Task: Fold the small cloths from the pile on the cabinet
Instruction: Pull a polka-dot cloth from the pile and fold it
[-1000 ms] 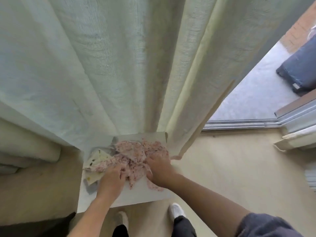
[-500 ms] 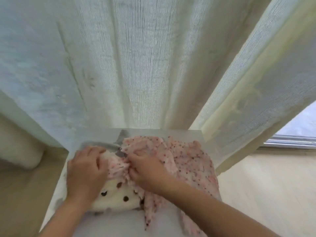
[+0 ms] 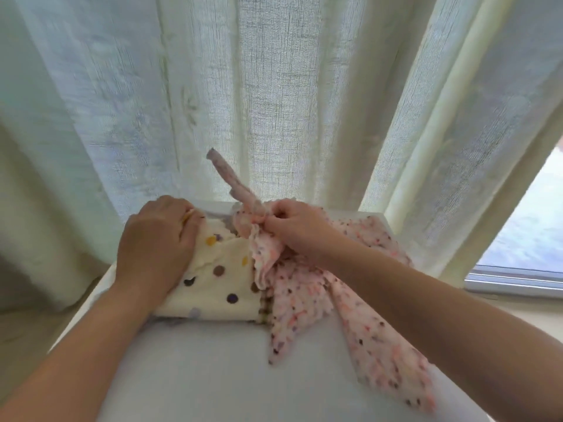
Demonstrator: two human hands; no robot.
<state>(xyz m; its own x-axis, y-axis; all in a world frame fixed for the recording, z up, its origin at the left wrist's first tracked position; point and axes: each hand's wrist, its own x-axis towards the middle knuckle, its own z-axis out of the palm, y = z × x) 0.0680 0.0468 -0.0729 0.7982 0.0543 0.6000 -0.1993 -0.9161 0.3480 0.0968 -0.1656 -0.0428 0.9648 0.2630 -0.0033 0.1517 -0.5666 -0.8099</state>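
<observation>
Left hand (image 3: 155, 242): palm down on the cream dotted cloth (image 3: 219, 281), toward the cabinet (image 3: 213, 376) back-left corner; finger grip I cannot tell.
Right hand (image 3: 292, 226): I pinch the bunched pink cloth (image 3: 359, 312) at the back edge.
Progress: I judge folding barely begun.

This looks like a room in a home. Pale sheer curtains (image 3: 274, 86) hang just beyond the fingers (image 3: 275, 219), and a window frame (image 3: 515, 283) shows far to their right. Under them, soft patterned small cloths (image 3: 304, 300) lie on a white cabinet (image 3: 198, 360).
</observation>
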